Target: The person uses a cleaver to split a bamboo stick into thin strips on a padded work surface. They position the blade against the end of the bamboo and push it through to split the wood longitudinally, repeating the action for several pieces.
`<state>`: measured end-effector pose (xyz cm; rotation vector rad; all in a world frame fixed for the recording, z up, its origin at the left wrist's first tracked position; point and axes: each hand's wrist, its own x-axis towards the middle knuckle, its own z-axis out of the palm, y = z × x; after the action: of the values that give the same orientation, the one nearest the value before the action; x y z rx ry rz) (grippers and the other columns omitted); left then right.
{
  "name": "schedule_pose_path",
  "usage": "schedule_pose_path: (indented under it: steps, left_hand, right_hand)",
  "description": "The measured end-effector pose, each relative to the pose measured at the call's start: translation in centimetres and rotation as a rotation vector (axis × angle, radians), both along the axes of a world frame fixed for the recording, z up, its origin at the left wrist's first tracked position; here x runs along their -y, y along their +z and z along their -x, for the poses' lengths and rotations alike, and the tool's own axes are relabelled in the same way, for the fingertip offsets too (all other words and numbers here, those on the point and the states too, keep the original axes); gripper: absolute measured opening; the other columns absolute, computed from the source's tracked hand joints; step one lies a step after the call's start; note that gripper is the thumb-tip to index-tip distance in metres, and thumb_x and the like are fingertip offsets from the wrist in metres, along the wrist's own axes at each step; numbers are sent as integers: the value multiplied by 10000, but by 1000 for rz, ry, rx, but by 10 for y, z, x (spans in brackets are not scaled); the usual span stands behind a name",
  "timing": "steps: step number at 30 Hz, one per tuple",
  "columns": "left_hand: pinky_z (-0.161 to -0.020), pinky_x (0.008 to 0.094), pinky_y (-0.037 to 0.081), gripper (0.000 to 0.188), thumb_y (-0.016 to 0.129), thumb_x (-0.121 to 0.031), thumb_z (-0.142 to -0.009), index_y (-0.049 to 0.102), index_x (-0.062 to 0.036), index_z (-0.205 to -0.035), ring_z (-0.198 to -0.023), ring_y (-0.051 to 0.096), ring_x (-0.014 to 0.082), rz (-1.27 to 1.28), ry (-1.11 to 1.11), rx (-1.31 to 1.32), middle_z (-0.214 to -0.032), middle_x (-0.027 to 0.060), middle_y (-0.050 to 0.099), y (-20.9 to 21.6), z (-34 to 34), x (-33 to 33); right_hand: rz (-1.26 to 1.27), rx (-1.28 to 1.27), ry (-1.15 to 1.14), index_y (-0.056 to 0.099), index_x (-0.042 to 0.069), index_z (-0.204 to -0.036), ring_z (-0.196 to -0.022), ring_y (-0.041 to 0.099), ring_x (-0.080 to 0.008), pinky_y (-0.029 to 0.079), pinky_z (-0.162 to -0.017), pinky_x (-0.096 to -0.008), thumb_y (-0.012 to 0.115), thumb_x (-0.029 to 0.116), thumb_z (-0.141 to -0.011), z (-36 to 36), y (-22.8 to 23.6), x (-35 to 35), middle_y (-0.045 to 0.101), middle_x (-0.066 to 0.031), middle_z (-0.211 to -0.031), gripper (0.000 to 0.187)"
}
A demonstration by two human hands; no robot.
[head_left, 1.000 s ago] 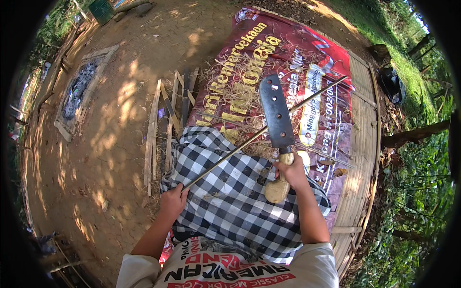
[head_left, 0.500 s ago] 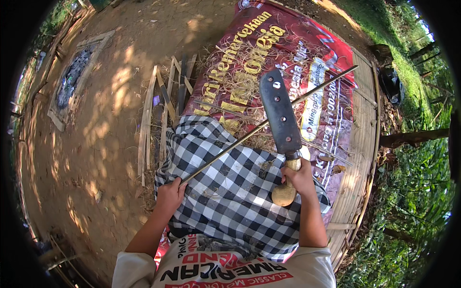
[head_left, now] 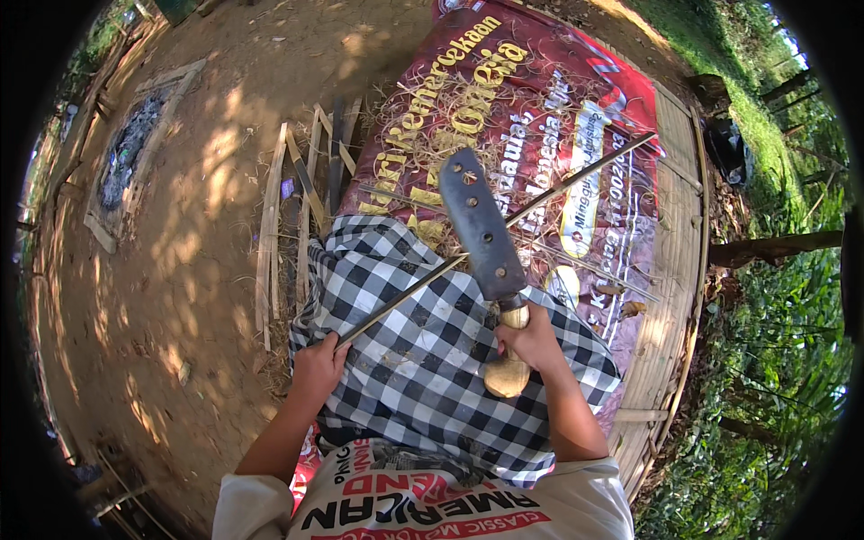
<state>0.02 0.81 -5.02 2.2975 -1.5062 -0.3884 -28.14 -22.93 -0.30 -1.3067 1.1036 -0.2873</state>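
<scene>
Outdoors; red banner (head_left: 630, 99) is spread on bamboo bench (head_left: 675, 225) beyond right fingers (head_left: 508, 342), by which knife (head_left: 480, 220) is gripped, pointed away-left. Thin strip (head_left: 405, 299) is clasped by left fingers (head_left: 338, 355), long axis slanted away rightward.

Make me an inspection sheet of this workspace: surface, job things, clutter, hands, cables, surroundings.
Surface: red banner over bamboo platform; checked cloth nearest the person.
Job's things: broad dark knife crossing over a thin strip in this view; whether they touch, cannot tell.
Clutter: curly shavings strewn on the banner; loose slats beside it, on the left.
Hands: left hand closed on the strip's near end; right hand closed around the knife's handle.
Cables: nothing seen.
Surroundings: dirt ground; ash bed at left; greenery at right.
</scene>
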Motion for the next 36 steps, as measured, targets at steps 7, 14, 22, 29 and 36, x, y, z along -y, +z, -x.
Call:
schedule_pose_path:
  steps: [7, 14, 22, 29, 36]
  left_hand:
    - [-489, 450, 463, 245, 611, -271, -922, 544, -49, -842, -550, 610, 369, 4, -10, 0, -612, 168, 593, -5, -3, 1]
    - [-510, 481, 448, 224, 594, -231, -927, 539, -34, -834, -587, 603, 411, -34, -32, -50, -613, 205, 581, 5, -8, 3]
    - [-498, 460, 464, 246, 572, -253, -955, 564, -23, -868, -565, 613, 382, -38, -31, -67, -625, 186, 604, 10, -5, 4]
    - [-501, 474, 451, 248, 550, -247, -969, 557, -24, -860, -577, 604, 406, -39, -3, -109, -621, 201, 593, 23, -3, 7]
    - [-507, 486, 448, 278, 538, -269, -976, 550, -17, -859, -587, 601, 417, -118, -13, -50, -620, 209, 587, 31, -12, 7]
  right_hand:
    - [4, 124, -141, 580, -59, -847, -528, 593, -137, 465, -475, -290, 621, -48, -731, -6, 9, 8, 605, -73, -656, 123]
    - [-33, 0, 37, 608, -60, -957, -533, 597, -116, 455, -472, -275, 637, -42, -717, -6, 5, -7, 607, -55, -660, 242]
    - [-26, -27, -23, 576, -66, -931, -530, 596, -143, 463, -484, -293, 630, -46, -729, -18, 9, -37, 600, -63, -656, 210]
    - [-48, 95, -219, 571, -53, -907, -523, 596, -147, 466, -476, -295, 622, -65, -719, -7, 1, -31, 606, -68, -651, 195]
    - [-119, 30, -48, 599, -60, -927, -521, 594, -133, 464, -490, -287, 636, -37, -714, -6, 11, -42, 606, -67, -655, 218]
